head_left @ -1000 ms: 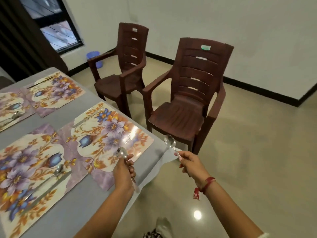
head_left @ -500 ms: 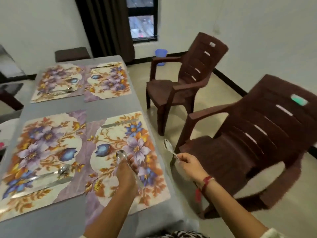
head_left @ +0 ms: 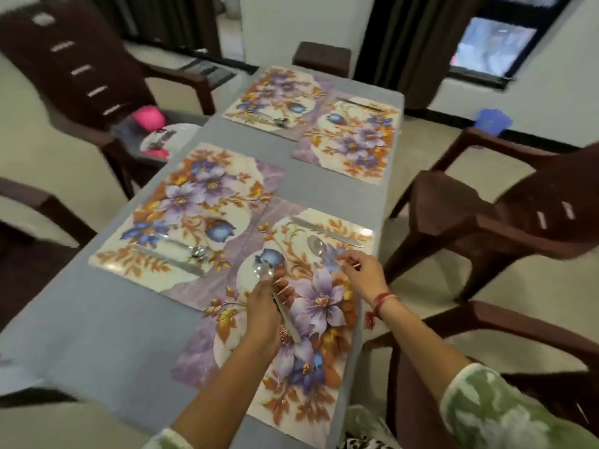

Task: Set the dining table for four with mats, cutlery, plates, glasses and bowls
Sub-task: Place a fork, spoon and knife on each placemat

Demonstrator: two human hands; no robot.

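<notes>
Right hand (head_left: 363, 273) pinching shiny spoon (head_left: 317, 246), floral mat (head_left: 291, 409)

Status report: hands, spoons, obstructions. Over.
Left hand gripping a spoon. Right hand pinching second spoon at near-right mat, beside knife. No obstruction seen.

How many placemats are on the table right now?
4: near-right mat, near-left mat beside it, far-left mat and far-right mat at the far end. None seems hidden.

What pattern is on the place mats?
The place mats show purple and blue flowers with orange leaves on cream; head view.
</notes>
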